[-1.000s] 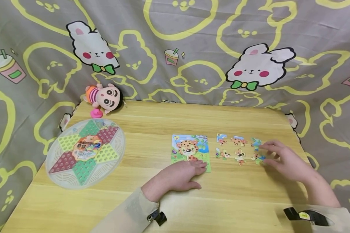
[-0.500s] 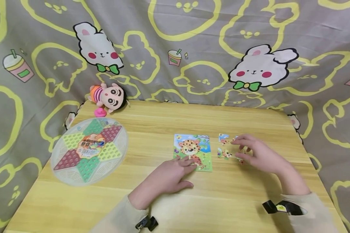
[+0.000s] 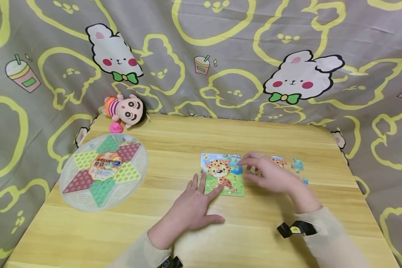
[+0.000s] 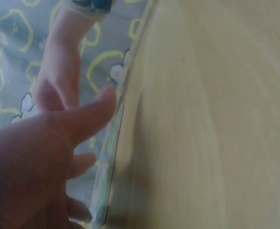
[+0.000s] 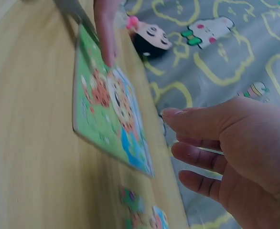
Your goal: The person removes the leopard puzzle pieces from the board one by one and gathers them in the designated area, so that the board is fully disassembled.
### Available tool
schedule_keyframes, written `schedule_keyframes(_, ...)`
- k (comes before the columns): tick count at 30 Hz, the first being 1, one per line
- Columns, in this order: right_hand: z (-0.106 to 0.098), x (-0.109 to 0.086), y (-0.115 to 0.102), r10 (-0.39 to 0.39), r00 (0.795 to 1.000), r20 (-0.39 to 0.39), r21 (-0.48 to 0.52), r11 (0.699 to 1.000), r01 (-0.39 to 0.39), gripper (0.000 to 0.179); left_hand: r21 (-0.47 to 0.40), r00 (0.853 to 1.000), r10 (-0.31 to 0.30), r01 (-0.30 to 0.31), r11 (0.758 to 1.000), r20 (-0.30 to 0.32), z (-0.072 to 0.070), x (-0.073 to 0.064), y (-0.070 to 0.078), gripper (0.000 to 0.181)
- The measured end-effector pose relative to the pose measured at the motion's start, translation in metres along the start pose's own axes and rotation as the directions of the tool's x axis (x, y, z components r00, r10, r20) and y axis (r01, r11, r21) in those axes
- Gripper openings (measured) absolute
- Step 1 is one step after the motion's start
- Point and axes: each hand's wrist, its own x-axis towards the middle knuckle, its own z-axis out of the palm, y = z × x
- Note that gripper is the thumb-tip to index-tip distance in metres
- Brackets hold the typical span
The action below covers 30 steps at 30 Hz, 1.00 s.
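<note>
A square jigsaw board (image 3: pixel 226 188) with a spotted leopard cub lies on the table. My left hand (image 3: pixel 189 208) has its fingers spread, with fingertips on the board's lower left part and the thumb out over the wood. Beside the board's right edge hovers my right hand (image 3: pixel 269 173), fingers loosely bent. In the right wrist view nothing shows between this hand's thumb and fingers (image 5: pixel 197 157). Under and past it lie loose jigsaw pieces, among them a blue-green piece (image 3: pixel 297 164) and a spotted piece (image 3: pixel 278 161); the hand hides others.
A round Chinese checkers board (image 3: pixel 70 201) lies on the left of the table (image 3: pixel 187 134). Behind it are a pink rubber duck (image 3: pixel 116 127) and a plush doll (image 3: pixel 128 110). A patterned grey curtain (image 3: pixel 234 108) hangs along the table's far edge and sides.
My right hand has moved left from the far loose pieces to the board's right edge. The left hand has shifted toward the board's lower left, uncovering the cub's body, its fingers spread wider.
</note>
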Motion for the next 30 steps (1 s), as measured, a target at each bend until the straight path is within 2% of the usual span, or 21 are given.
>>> schedule_keyframes(5,0.013,0.022,-0.009,-0.018,0.998,0.061,0.024,1.0,0.016,0.038,-0.016,0.999,-0.051,0.051,0.999,0.016,0.003,-0.001,0.001,0.098)
schedule_keyframes(10,0.029,0.045,-0.015,-0.064,0.992,0.105,0.008,0.998,0.064,0.038,-0.052,0.998,-0.056,0.058,0.997,0.03,0.005,-0.002,0.001,0.095)
schedule_keyframes(17,0.046,0.071,-0.021,-0.104,0.977,0.188,0.023,0.995,0.102,0.04,-0.019,0.997,-0.057,0.058,0.998,0.05,0.004,0.0,0.002,0.094)
schedule_keyframes(22,0.055,0.081,-0.022,-0.124,0.972,0.2,0.002,0.992,0.126,0.04,-0.012,0.997,-0.052,0.053,0.999,0.063,0.002,0.003,0.001,0.096)
schedule_keyframes(30,0.061,0.084,-0.023,-0.089,0.979,0.183,-0.018,0.995,0.094,0.042,-0.021,0.996,-0.056,0.057,0.998,0.076,0.001,0.003,0.0,0.095)
